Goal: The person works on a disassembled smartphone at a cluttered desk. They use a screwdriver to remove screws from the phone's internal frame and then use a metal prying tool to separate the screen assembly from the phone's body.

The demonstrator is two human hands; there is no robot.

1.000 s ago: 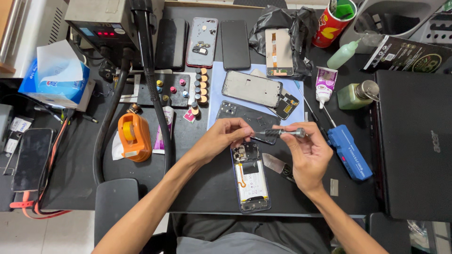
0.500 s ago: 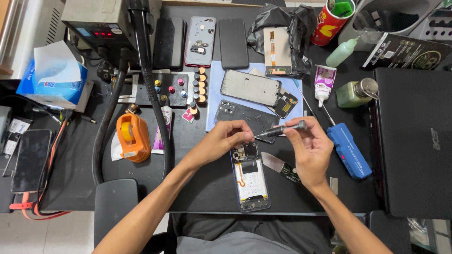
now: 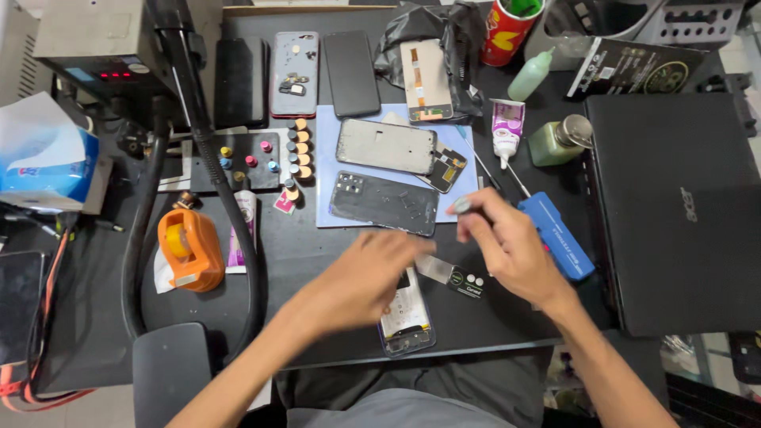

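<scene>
Since half a second ago, my left hand [image 3: 361,281] slid down over the opened phone [image 3: 406,317], blurry, grip unclear, probably steadying it. Right hand [image 3: 507,246] lifted away, pinching a small metal tool [image 3: 461,205] so the tip stays clear. Phone sits at the mat's [image 3: 317,238] near edge, close for working.

Opened phone [image 3: 406,321] at desk [image 3: 317,261] front edge, under left hand [image 3: 361,281]. Right hand [image 3: 507,246] just right of it. Two back covers [image 3: 384,202] on mat [image 3: 329,166] behind. Laptop [image 3: 674,206] far right, tape dispenser [image 3: 189,247] left.
</scene>
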